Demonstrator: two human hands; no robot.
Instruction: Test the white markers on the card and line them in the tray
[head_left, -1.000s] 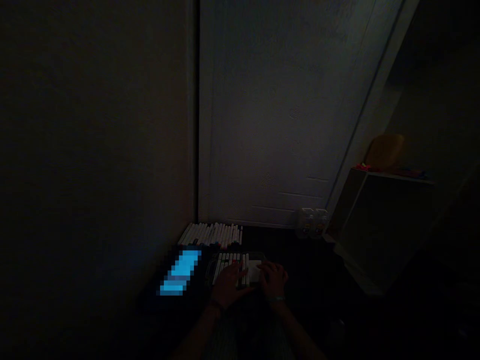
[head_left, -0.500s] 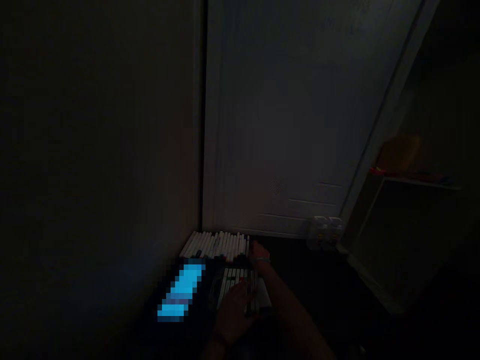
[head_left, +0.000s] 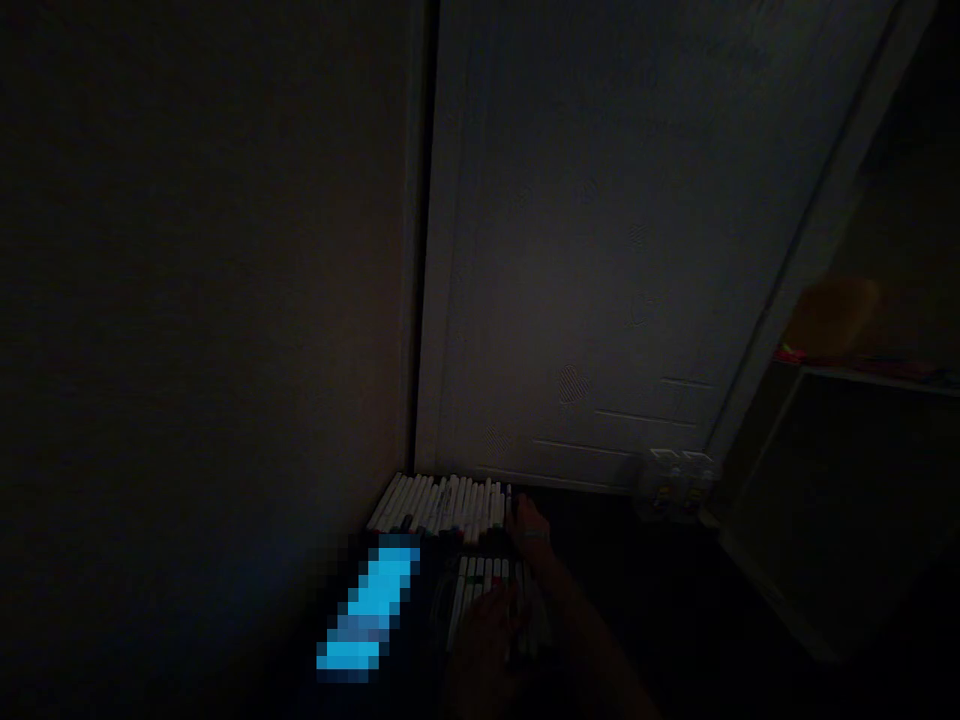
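Observation:
In dim light, a row of white markers (head_left: pixel 450 505) lies side by side against the base of the pale panel. At its right end, my right hand (head_left: pixel 531 522) has its fingers closed at a single marker (head_left: pixel 509 497), slightly apart from the row. Nearer to me is a second group of markers (head_left: pixel 480 572), some with coloured bands. My left hand (head_left: pixel 489 625) rests over this group, fingers stretched out across it; darkness hides exactly what the fingertips touch.
A lit, pixelated screen (head_left: pixel 371 610) glows left of the near markers. Two clear containers (head_left: pixel 679 485) stand by the panel at the right. Beyond them is a shelf unit (head_left: pixel 862 480) with an orange object (head_left: pixel 832 315) on top. A wall (head_left: pixel 225 300) rises on the left.
A marker now shows beside my right hand's fingers at the row's right end. My left hand stays over the near markers. The view has shifted slightly, and the near area looks darker.

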